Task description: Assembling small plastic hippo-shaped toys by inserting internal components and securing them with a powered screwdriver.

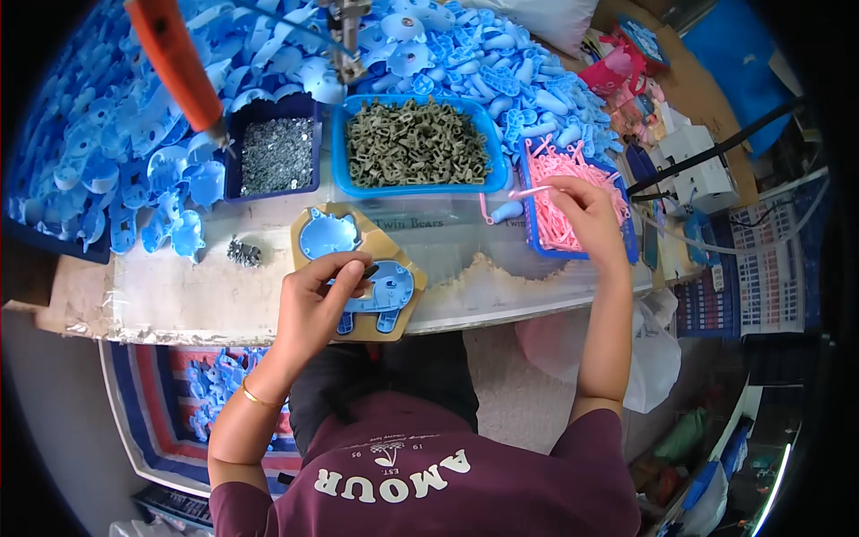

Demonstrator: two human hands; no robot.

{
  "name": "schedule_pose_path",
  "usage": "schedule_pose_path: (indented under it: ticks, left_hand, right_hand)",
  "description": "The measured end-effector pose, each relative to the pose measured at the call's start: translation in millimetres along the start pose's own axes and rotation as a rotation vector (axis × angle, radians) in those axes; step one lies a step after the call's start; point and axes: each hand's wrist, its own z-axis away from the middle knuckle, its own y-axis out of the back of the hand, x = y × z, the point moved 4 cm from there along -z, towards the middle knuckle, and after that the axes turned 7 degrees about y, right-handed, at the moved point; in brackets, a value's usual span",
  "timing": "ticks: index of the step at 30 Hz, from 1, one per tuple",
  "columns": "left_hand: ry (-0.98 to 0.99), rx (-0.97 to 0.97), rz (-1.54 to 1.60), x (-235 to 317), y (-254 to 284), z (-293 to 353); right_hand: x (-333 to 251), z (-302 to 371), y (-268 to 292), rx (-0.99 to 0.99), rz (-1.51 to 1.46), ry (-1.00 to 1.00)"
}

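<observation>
My left hand (324, 291) is closed in a pinch, with a small dark grey-green plastic part (370, 271) at its fingertips. It hovers over a blue bear-shaped shell (392, 286), whose open inside faces up in a tan holding block (308, 240). The fingers hide part of the shell. My right hand (586, 215) pinches one end of a thin pink plastic stick (530, 192). Below that hand, a blue basket (539, 246) holds many similar pink sticks. Another pink stick (484, 208) and a small blue rounded piece (507, 212) lie left of the basket.
A blue tray (339, 166) of grey-green parts and a dark blue bin (231, 179) of screws stand behind the block. Blue shells (116, 134) are heaped at the back and left. An orange screwdriver (179, 63) hangs overhead. A small dark pile (243, 251) lies left of the block.
</observation>
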Motion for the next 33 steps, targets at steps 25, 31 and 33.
schedule_pose_path:
  ticks: [25,31,33]
  left_hand:
    - [0.179,-0.040,0.016,-8,-2,0]
    - [0.200,-0.160,0.026,-10,0,-1]
    - [0.188,-0.212,0.028,-11,1,-1]
  right_hand:
    - [-103,55,-150,-0.582,-0.312,0.314]
    - [-108,58,-146,-0.493,-0.229,0.433]
    - [-110,61,-146,-0.521,-0.197,0.521]
